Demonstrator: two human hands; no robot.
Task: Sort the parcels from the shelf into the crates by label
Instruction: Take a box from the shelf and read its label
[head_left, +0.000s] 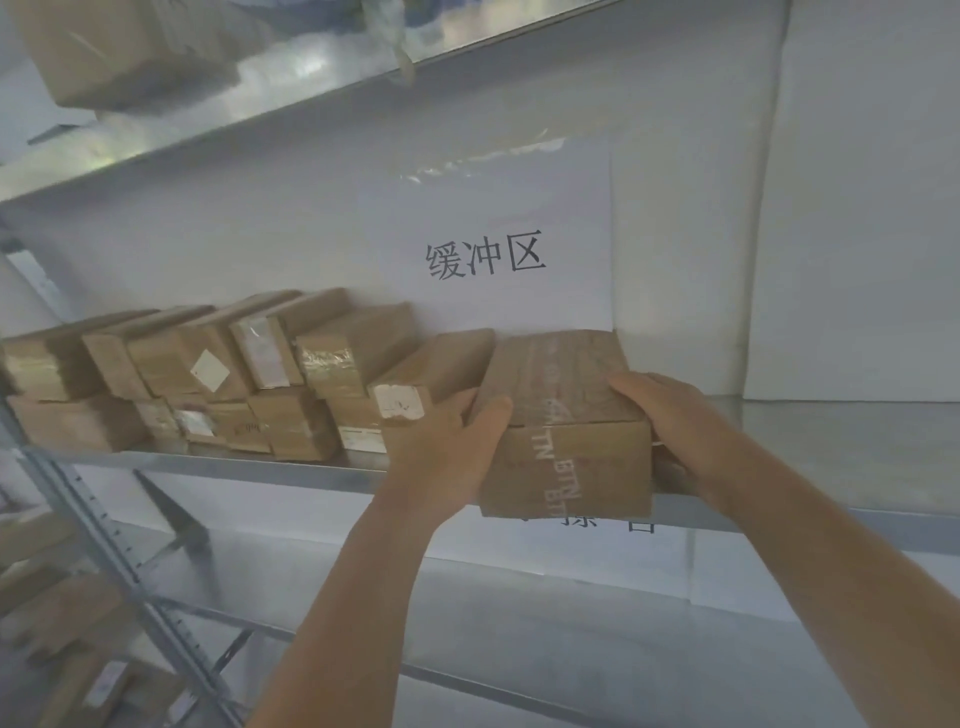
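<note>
— Which box (563, 415) are they after?

— The one at the right end of the row, printed tape across its top and front. It sits on the shelf (249, 464) with its front face hanging a little past the lip, towards the person.

— And both hands are on it?

— Yes, 1 on each side. The left hand (447, 447) has its thumb hooked over the top left corner, and the fingers run into the narrow gap beside the next box (426, 379). I can't see their tips in there. The right hand (675, 421) lies along the right side, thumb on the top edge, fingers wrapping down the flank. Both look closed onto the cardboard, not just resting, so I'd call it gripped from 2 sides.

— Which way does it have to travel?

— Straight out towards them, I reckon. Its long axis seems to run front to back, from the sign (488, 228) on the wall to the shelf edge, so a pull along that line should clear it. The hands are level with each other, neither nearer.

— Anything in the way?

— The neighbour is touching or nearly touching the left side, where the fingers are wedged. A sideways tug could drag it along. To the right the shelf is bare.

— Label?

— Can't make one out from here; the picture is soft.
</note>
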